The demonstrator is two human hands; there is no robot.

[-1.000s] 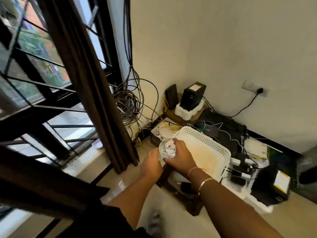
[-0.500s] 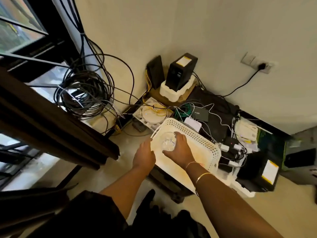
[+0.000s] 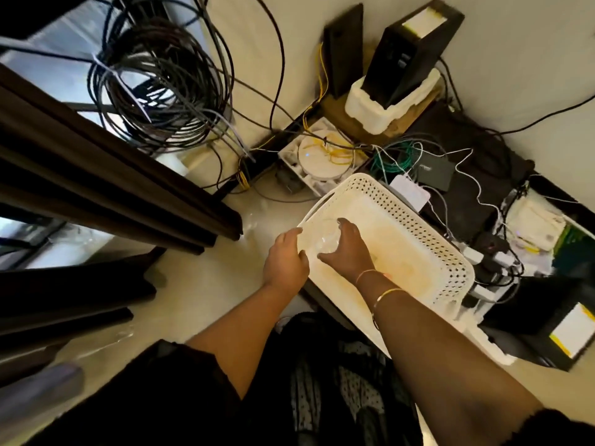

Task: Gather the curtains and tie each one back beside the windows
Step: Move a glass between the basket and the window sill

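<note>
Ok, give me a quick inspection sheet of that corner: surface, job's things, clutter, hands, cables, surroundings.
Surface: pale glossy floor, reflections on it.
Job's things: brown curtain hangs in loose folds at left; no tie seen on the part in view.
Clutter: white perforated basket in front of network gear; black device standing in white foam.
Hands: right hand grips a clear container over the basket; left hand close beside it at the basket's edge, contact unclear.
Cables: big black cable coil by the window; yellow and green leads around a round white router.
Surroundings: cream wall; window upper left.
</note>
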